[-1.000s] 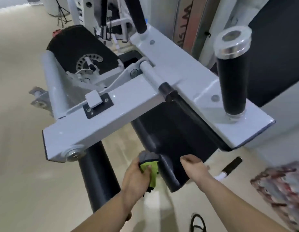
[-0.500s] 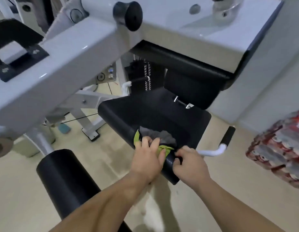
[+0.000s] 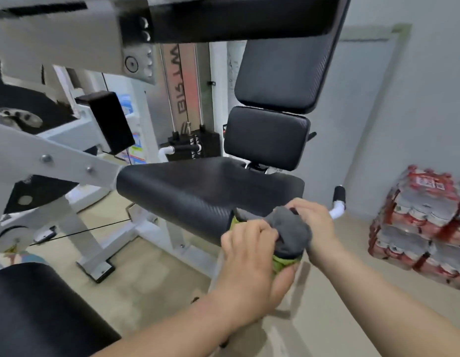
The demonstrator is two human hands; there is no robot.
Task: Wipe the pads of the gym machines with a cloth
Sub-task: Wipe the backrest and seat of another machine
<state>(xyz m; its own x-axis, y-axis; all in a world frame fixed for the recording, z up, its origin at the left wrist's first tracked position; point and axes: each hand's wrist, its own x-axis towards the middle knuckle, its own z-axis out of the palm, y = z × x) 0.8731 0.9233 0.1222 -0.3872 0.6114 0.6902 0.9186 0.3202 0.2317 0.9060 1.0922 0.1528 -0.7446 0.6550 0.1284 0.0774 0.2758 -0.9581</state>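
The black seat pad (image 3: 198, 186) of the gym machine lies in the middle of the head view. A grey and green cloth (image 3: 288, 234) is bunched over its near right corner. My left hand (image 3: 252, 261) grips the cloth from below and the left, fingers curled round it. My right hand (image 3: 314, 222) holds the cloth's right side at the pad's corner. Behind the seat stand a small black back pad (image 3: 266, 137) and a taller one (image 3: 283, 70) above it. The corner of the seat under the cloth is hidden.
A white steel arm (image 3: 51, 155) crosses from the left, with a black roller pad (image 3: 40, 310) at bottom left. A white handle with a black grip (image 3: 338, 202) juts out right of the seat. Shrink-wrapped bottle packs (image 3: 419, 222) are stacked by the right wall.
The view has dropped below the machine's upper frame, bringing the back pads into sight. Both hands have shifted with the cloth toward the seat's right corner, the cloth now bunched more between them.
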